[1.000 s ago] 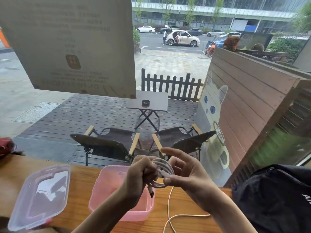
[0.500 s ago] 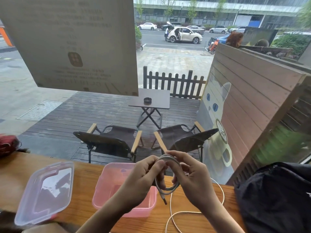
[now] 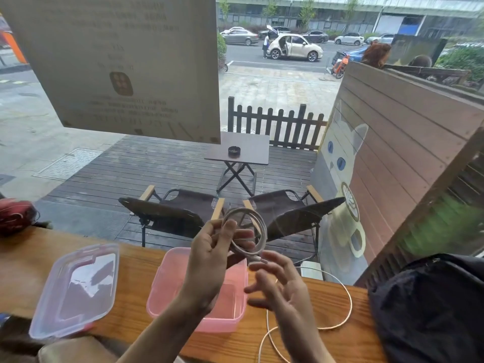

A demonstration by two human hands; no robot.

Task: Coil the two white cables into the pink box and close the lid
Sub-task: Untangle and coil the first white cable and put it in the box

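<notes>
White coiled cable [image 3: 246, 233] being held up in left hand [image 3: 212, 254], above far right corner of pink box [image 3: 167, 286]; fingers curling round near side of loops, thumb pressing on top. Plug end [image 3: 258, 258] sticking out at lower right of coil, just beside right fingertips. Right hand [image 3: 279, 288] hovering just below coil, fingers spread and loosely bent, gripping nothing; touching plug or not, cannot tell. Second white cable [image 3: 347, 299] lying loose on wooden counter [image 3: 136, 268] right of box, arcing out and back toward near edge, passing under right wrist. Pink box sitting open on counter, nothing visible inside, partly hidden by left forearm. Clear lid [image 3: 74, 289] lying flat on counter, left of box, apart from it, near corner hanging over counter edge. Black bag [image 3: 429, 307] sitting at right end of counter, near loose cable. Red item [image 3: 15, 213] resting at far left on counter, blurred. Beyond window: two folding chairs [image 3: 178, 210], small table [image 3: 239, 148] with ashtray, dark fence, wooden wall with painted cat [image 3: 340, 184], cars on street.
</notes>
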